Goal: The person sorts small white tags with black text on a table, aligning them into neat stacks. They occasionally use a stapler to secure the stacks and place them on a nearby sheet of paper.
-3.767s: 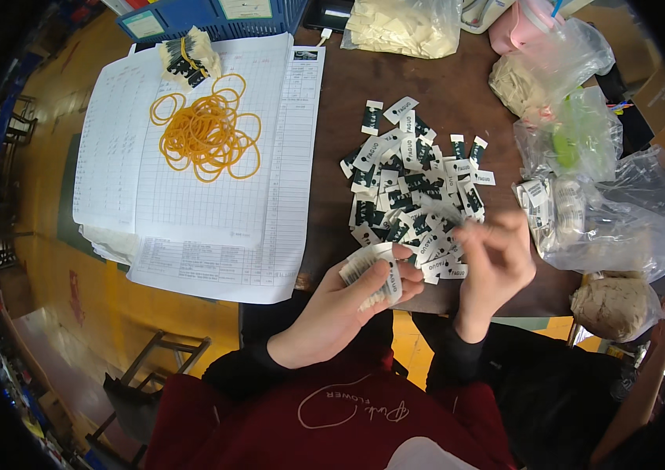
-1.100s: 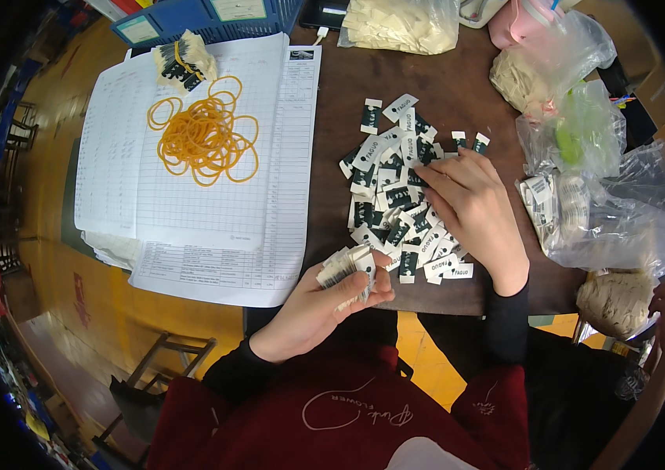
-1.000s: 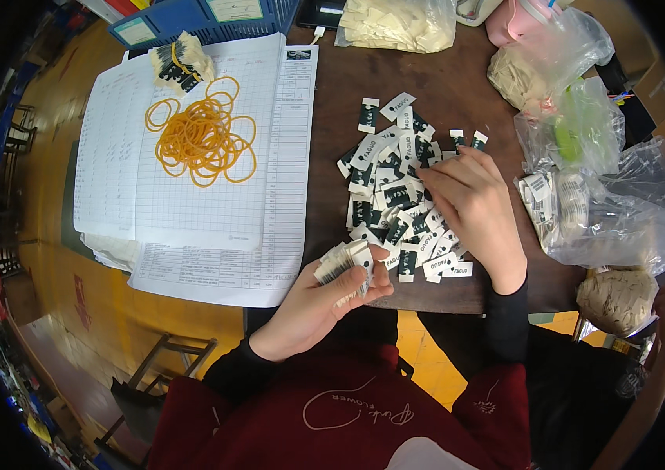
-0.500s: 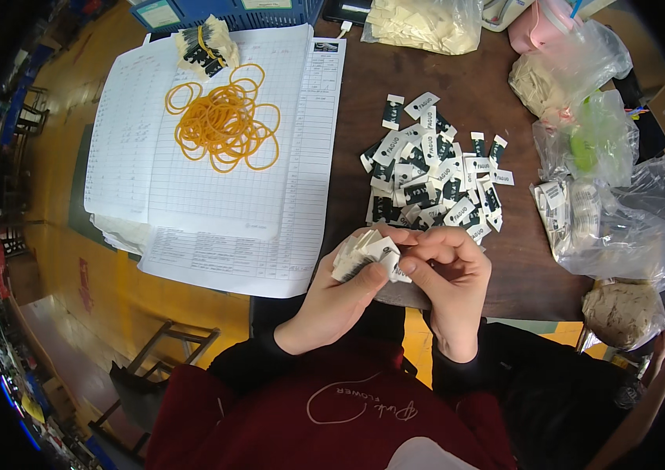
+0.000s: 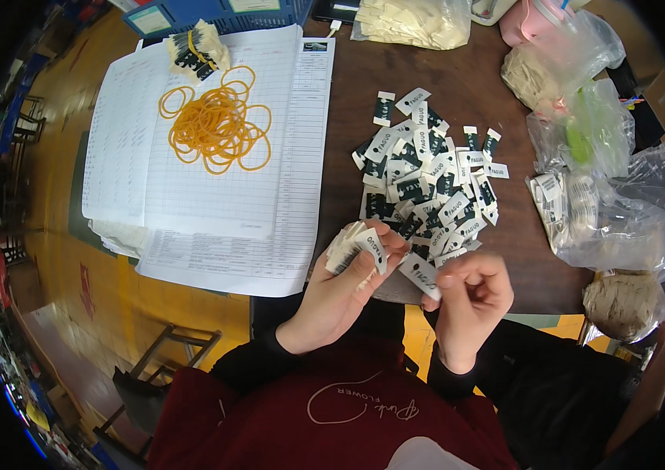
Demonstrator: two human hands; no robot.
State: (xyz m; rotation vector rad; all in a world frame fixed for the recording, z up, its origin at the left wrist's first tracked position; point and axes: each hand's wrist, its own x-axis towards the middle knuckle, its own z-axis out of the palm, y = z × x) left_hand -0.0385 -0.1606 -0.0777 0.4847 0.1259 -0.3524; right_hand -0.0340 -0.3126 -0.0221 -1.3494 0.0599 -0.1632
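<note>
So the left hand (image 5: pixel 332 301) has a small stack of labels (image 5: pixel 346 249) gripped, thumb pressed on the top face and the other fingers wrapped around behind; the right hand (image 5: pixel 469 309) pinches a single white label (image 5: pixel 420 276) by one end between thumb and finger, the rest of the fingers curled in; that label sticks out toward the left hand, just beside its fingertips; can't tell if they touch.

Just beyond both hands there's a loose pile of labels (image 5: pixel 434 168), white and dark green, on the brown table (image 5: pixel 497 90); left of that, a tangle of orange rubber bands (image 5: pixel 211 129) sits on some paper sheets (image 5: pixel 125 157), with a banded bundle of labels (image 5: pixel 195 53) near the top edge; a blue crate (image 5: pixel 219 19) stands behind; clear plastic bags (image 5: pixel 638 219) crowd the right side.
</note>
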